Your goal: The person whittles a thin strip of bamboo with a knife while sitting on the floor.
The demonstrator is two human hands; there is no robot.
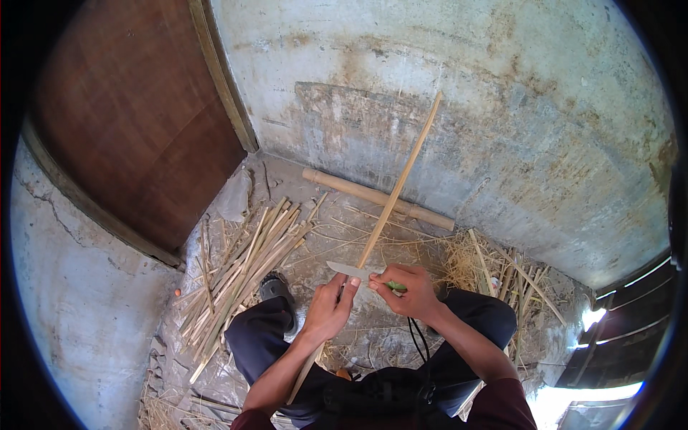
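Note:
A long, pale bamboo strip [401,183] slants from near my lap up toward the wall. My left hand [331,308] is closed round it, thumb on top beside the blade. My right hand [408,290] grips a knife [348,270] by its green handle. The knife's broad metal blade points left and lies across the strip, just beyond my left thumb. Below my left hand, the strip's lower end passes beside my left forearm. My fingers partly hide the handle.
A heap of split bamboo strips [244,276] lies on the floor at the left. A bamboo pole [358,190] rests along the wall's foot. Shavings [466,261] and more sticks [519,283] are piled at the right. A brown door [136,107] stands at the left.

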